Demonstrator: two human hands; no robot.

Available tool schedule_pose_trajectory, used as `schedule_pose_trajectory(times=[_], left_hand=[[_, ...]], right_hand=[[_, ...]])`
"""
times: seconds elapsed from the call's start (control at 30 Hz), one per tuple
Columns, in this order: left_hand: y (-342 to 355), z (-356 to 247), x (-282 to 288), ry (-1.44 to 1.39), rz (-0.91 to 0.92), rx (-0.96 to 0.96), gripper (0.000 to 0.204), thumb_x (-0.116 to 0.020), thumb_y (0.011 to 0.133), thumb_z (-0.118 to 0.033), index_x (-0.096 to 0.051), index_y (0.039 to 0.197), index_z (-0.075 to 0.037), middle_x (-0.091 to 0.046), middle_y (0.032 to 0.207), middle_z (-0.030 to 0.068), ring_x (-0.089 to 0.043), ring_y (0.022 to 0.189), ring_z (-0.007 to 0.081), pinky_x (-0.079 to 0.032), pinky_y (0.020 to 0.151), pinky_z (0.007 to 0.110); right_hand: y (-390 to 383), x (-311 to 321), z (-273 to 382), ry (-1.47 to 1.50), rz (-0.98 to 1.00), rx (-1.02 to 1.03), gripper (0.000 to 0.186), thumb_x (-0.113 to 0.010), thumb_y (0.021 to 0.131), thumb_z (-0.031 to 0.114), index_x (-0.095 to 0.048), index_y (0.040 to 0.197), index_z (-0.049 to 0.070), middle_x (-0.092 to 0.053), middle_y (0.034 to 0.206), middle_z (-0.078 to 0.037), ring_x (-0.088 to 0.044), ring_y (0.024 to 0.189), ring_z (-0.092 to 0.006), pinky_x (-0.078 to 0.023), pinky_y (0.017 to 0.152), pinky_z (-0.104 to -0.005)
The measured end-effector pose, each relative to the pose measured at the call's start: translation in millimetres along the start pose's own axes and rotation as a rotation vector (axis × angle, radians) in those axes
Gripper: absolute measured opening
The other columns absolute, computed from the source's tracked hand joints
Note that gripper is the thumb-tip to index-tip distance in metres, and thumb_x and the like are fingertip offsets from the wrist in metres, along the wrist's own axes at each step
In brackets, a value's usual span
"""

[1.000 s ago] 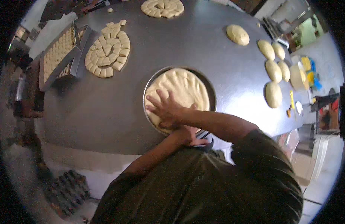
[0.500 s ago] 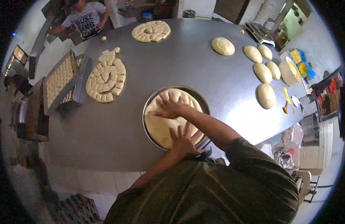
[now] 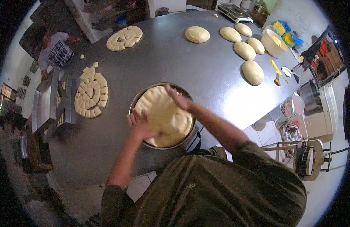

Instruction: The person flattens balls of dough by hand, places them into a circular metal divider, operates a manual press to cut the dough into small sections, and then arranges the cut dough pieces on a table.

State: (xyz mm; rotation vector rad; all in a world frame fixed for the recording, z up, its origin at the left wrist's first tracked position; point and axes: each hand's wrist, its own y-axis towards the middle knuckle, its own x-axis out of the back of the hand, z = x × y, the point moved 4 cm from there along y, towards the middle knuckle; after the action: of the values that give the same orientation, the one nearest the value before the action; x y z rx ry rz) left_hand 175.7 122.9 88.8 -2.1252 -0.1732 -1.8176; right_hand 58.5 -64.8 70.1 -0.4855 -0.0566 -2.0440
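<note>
A broad, flat round of pale dough (image 3: 165,117) fills a round metal pan (image 3: 159,84) at the near edge of the table. Its surface is smooth in the middle and dimpled along the far and right parts. My left hand (image 3: 140,126) lies on the dough's left side, fingers spread, fingertips by the pan's rim. My right hand (image 3: 179,99) rests at the far right edge of the dough, fingers stretched out and slightly blurred. Neither hand holds anything.
Cut dough rounds lie at left (image 3: 91,94) and far left (image 3: 124,38). Several dough balls (image 3: 253,72) sit far right near a cream tub (image 3: 274,43), a yellow-handled brush (image 3: 276,72) and a scale (image 3: 235,13). A person (image 3: 57,51) stands behind metal trays (image 3: 46,102).
My left hand has slid from the dough's near side to its left edge. My right hand has gone from the far left to the far right edge. The person stands closer to the trays.
</note>
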Motion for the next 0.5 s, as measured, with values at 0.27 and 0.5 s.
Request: schedule_pose_trajectory(times=[0.27,0.5], left_hand=[[107.2,35.1,-21.1,0.028,0.746,0.011,0.117,-0.056,0.087,-0.080,-0.007,0.168,-0.012,-0.006,0.174,0.0190,-0.014,0.157,0.0466,-0.013,0.127,0.059],[78.2,-17.1,-32.8,0.194,-0.014,-0.099,0.102,-0.057,0.094,-0.069,-0.009,0.169,-0.020,-0.008,0.174,0.0161,-0.024,0.157,0.0390,-0.018,0.127,0.057]], right_hand=[[36.0,23.6,-20.9,0.536,0.238,-0.109,0.076,-0.016,0.110,0.059,-0.021,0.165,0.007,-0.015,0.172,-0.021,-0.019,0.158,-0.0417,-0.021,0.127,-0.0551],[43.7,-5.2,-78.3,-0.789,-0.001,0.117,0.079,-0.020,0.108,0.064,-0.021,0.167,0.012,-0.008,0.174,-0.016,-0.009,0.161,-0.0343,-0.017,0.129,-0.0511]])
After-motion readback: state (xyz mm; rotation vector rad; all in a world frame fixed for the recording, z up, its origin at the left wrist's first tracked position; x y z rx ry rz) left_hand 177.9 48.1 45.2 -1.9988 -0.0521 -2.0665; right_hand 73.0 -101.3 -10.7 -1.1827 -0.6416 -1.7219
